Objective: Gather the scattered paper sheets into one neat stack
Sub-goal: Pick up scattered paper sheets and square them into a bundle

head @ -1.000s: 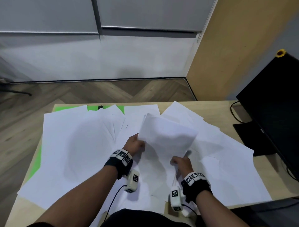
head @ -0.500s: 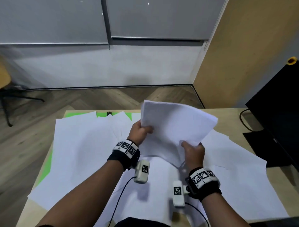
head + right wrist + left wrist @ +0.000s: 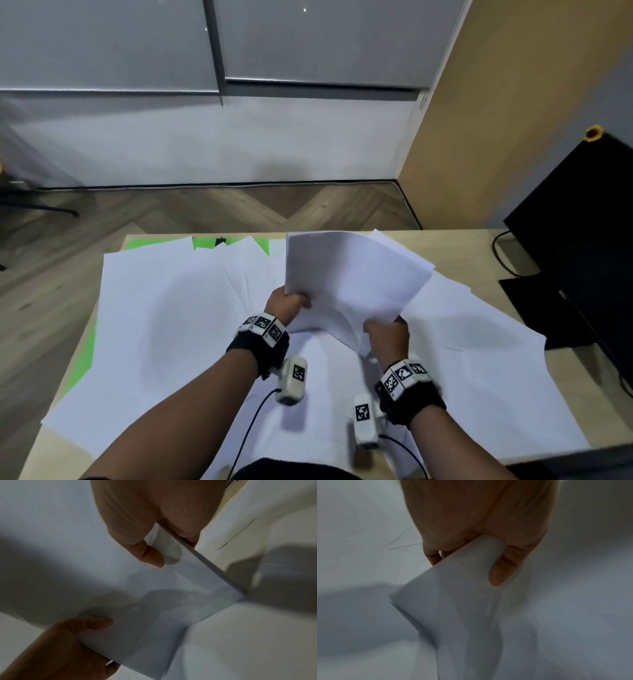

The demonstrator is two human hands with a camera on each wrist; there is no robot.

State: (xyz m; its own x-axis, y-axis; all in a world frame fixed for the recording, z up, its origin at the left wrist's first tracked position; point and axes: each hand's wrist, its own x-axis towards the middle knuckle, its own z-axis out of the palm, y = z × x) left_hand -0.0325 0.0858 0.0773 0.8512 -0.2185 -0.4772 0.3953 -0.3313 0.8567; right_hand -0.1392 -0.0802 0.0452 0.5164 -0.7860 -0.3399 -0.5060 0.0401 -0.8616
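From the head camera, I have a small bundle of sheets lifted off the surface, tilted up over its middle toward the far edge. My left hand grips the bundle's near left corner and my right hand pinches its near right corner. The bundle looks uneven, its sheets fanned at the far right corner. Around it, loose sheets cover most of the surface from the left edge to the right, overlapping at odd angles, with a green mat showing at the far left corner. I judge the job barely begun: one handful gathered, most paper left to collect and square.

From the left wrist camera, the thumb and curled fingers clamp the bundle's corner, several sheet edges visible below.

From the right wrist camera, the thumb presses the bundle's face while the fingers close behind its edge; the left hand holds the opposite corner at the bottom.
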